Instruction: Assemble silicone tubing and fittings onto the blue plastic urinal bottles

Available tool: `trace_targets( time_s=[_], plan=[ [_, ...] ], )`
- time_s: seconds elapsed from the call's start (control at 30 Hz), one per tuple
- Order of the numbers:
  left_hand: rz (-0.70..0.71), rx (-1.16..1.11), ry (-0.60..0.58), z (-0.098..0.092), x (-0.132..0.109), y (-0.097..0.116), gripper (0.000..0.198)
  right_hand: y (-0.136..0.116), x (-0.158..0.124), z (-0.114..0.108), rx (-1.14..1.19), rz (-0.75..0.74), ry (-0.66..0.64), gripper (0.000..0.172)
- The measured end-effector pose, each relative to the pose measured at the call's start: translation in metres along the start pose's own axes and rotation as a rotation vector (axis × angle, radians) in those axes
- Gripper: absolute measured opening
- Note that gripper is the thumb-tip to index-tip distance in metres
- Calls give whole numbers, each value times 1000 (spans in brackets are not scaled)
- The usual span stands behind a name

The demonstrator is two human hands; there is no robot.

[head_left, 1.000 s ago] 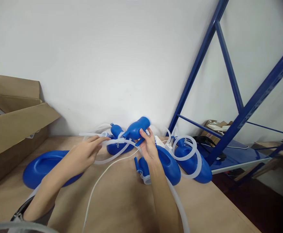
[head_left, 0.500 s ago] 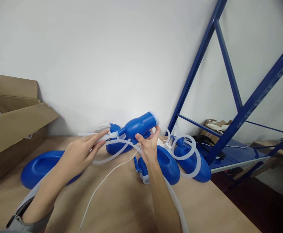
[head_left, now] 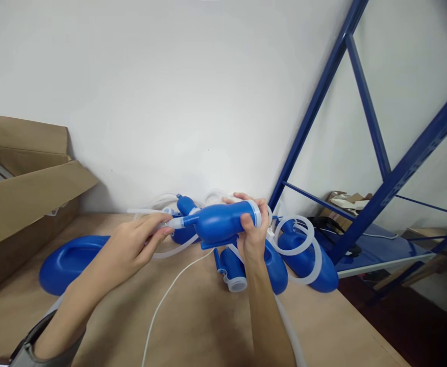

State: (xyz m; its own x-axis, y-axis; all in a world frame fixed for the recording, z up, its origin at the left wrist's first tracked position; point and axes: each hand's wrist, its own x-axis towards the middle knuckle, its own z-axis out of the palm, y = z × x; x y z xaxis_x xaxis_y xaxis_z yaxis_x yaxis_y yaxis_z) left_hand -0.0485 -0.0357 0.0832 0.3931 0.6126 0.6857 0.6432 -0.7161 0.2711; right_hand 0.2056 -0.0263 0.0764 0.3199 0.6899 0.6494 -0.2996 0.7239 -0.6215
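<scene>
My right hand (head_left: 253,237) is wrapped round a blue plastic urinal cup (head_left: 219,223) near its white rim, thumb on the near side. The cup lies sideways above the table, its narrow spout pointing left. A translucent connector (head_left: 176,223) sits on the spout. My left hand (head_left: 133,242) pinches the clear tube at that connector, close to a small metal clip (head_left: 166,224); the fingers hide most of the tube there. Below the held cup, a second blue cup (head_left: 233,267) with a pale rim and a handle lies on the table.
Blue bottles lie at left (head_left: 70,262) and right (head_left: 307,262), the right one with coiled clear tubing (head_left: 311,234). A white cord (head_left: 166,293) crosses the wooden table (head_left: 193,326). An open cardboard box (head_left: 35,188) stands left; a blue metal rack (head_left: 315,102) rises at right.
The held cup has come lower and slightly right, tilting closer to level. My right hand has shifted its grip toward the rim. My left hand stays at the connector, and the view has shifted slightly.
</scene>
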Motion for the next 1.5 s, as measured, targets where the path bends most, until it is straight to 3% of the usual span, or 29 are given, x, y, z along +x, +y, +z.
trace_targets(
  time_s=[0.13, 0.27, 0.37, 0.6, 0.87, 1.07, 1.33, 1.43, 1.5],
  plan=[
    [-5, -10, -48, -7, -2, 9, 40, -5, -5, 3, -124, -37, -35, 46],
    [-30, -43, -81, -13, -4, 16, 39, -12, -9, 11, -147, -203, -115, 29],
    [-8, -120, -91, -15, -5, 20, 37, -22, -9, 12, -159, -290, -177, 27],
    [-53, -319, -182, -16, -5, 35, 43, -31, -4, 5, -205, -321, -325, 29],
    [-156, -241, -165, -11, -5, 44, 41, -26, -1, 4, -181, -322, -359, 26],
    [-365, -503, -236, -10, -9, 50, 50, -27, -4, 3, -206, -371, -435, 28],
    [-863, -1254, -566, 5, -3, 48, 61, -28, 0, 0, -182, -357, -445, 27],
    [-942, -1416, -663, 12, -1, 51, 63, -36, -1, 0, -151, -483, -428, 24],
    [-957, -1405, -640, 14, 0, 55, 63, -41, 0, -1, -167, -505, -431, 24]
  ],
)
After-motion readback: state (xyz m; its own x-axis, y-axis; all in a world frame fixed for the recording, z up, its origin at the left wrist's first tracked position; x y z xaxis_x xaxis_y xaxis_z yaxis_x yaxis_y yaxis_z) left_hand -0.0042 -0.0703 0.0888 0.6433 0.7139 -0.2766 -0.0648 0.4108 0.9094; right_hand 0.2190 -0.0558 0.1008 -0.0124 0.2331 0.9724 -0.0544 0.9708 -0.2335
